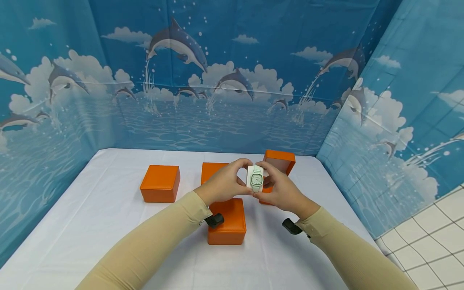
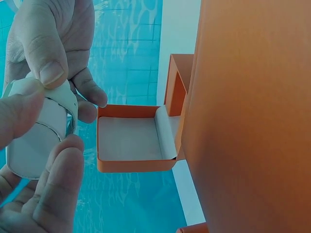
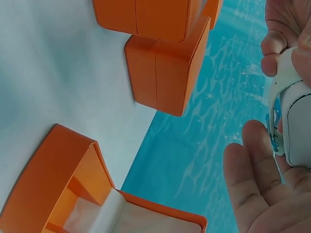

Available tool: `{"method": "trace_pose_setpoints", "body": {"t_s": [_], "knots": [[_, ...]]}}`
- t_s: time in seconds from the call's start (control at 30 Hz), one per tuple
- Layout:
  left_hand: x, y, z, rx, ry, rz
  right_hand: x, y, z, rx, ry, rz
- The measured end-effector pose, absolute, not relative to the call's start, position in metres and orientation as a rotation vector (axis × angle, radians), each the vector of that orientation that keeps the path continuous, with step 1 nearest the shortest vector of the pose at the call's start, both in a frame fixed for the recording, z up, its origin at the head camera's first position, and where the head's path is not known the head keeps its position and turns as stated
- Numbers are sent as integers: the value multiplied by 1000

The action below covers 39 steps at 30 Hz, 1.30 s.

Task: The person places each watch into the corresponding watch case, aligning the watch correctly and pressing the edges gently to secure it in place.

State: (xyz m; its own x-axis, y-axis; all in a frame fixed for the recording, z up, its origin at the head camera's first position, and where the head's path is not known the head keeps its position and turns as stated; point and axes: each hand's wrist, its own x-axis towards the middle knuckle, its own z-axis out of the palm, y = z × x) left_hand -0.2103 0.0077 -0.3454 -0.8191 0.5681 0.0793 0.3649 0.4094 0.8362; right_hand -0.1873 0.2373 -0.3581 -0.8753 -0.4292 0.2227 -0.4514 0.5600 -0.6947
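A square-faced wristwatch (image 1: 257,179) with a pale green strap is wrapped round a white cushion (image 2: 34,150), its dial facing up toward the head camera. My left hand (image 1: 226,181) grips it from the left, thumb at the lower end and fingers at the upper end. From the other side my right hand (image 1: 282,189) pinches the same cushion and strap. Just behind the right hand stands an orange watch box (image 1: 280,157) with its lid raised. Its pale lining shows in both wrist views, and no watch is visible in it there.
Three closed orange boxes stand on the white-covered table (image 1: 119,233): a left box (image 1: 159,183), a front box (image 1: 228,221) beneath the left wrist, and a back box (image 1: 212,171) partly hidden by the left hand. A dolphin-print curtain (image 1: 217,121) encloses the table.
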Motion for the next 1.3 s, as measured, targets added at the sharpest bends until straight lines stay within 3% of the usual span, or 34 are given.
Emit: {"method": "trace_pose_setpoints", "body": {"t_s": [1.3], "knots": [[-211, 11, -347, 822, 2403, 1388, -189, 242, -358, 780, -2774, 1340]]}}
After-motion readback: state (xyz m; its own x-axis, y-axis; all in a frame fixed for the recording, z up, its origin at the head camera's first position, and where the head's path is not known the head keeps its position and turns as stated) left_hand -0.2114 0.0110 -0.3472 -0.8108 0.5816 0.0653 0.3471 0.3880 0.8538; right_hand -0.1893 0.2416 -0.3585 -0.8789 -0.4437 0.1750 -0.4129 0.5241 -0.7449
